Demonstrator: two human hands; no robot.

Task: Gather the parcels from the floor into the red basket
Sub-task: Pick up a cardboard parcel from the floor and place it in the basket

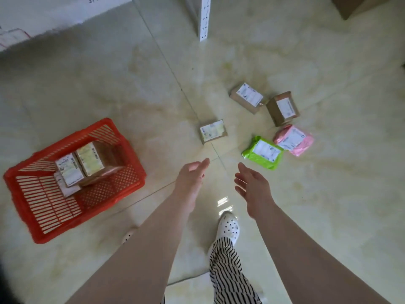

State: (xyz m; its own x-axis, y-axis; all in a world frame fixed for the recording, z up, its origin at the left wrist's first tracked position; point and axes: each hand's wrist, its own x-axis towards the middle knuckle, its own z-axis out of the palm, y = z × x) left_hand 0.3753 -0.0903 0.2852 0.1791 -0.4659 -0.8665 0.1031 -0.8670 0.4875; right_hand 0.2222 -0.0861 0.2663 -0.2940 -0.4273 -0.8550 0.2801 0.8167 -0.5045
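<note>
The red basket [129, 181] stands on the floor at the left and holds a few labelled brown boxes [96, 161]. Several parcels lie on the tiles ahead: a small brown box [213, 131], two larger brown boxes [246, 97] [283, 108], a green bag [263, 154] and a pink bag [293, 139]. My left hand [192, 178] and my right hand [252, 185] are stretched out over the floor, fingers apart, holding nothing. Both are short of the small brown box and the green bag.
A white perforated shelf post [205, 18] stands at the back. A white wall or shelf base [54, 16] runs along the far left, and a brown cardboard box corner [359, 5] shows at the top right. My foot in a white shoe [229, 227] is below my hands.
</note>
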